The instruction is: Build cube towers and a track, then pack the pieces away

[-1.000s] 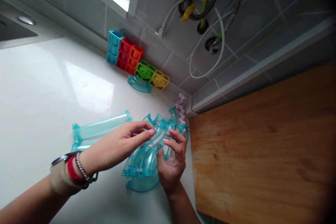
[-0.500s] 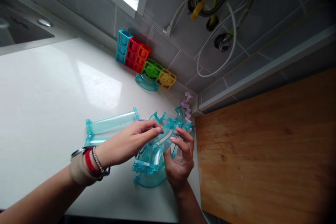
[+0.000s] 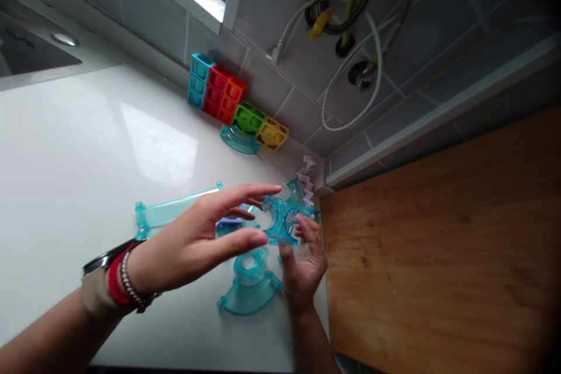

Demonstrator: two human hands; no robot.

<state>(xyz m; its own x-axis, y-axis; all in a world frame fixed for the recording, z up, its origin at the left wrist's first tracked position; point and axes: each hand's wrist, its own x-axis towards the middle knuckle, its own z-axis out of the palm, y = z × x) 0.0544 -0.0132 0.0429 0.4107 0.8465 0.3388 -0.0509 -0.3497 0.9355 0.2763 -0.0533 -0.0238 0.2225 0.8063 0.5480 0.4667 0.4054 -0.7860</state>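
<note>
A translucent teal plastic piece with curved, scooped sides (image 3: 279, 221) is pinched between the thumb and fingers of my right hand (image 3: 305, 266). My left hand (image 3: 210, 225) is open just left of it, thumb and fingers spread around its near side; whether the fingertips touch it I cannot tell. Below them on the counter lie a round teal ring-like piece (image 3: 250, 265) and a curved teal track piece (image 3: 252, 298). A long straight teal track (image 3: 173, 210) lies partly behind my left hand. A purple-blue piece (image 3: 230, 223) shows between its fingers.
Along the tiled wall stand blue (image 3: 198, 83), red (image 3: 215, 93), orange (image 3: 232, 99), green (image 3: 248, 118) and yellow (image 3: 272, 134) blocks, with a curved teal piece (image 3: 239, 140) before them. A lilac zigzag piece (image 3: 307, 178) is in the corner. A wooden board (image 3: 429, 234) borders the white counter (image 3: 65, 187).
My left hand has drawn back leftward and opened wider. The long curved teal track between my hands no longer shows that way; a scooped teal piece is there, and the ring-like piece below is uncovered.
</note>
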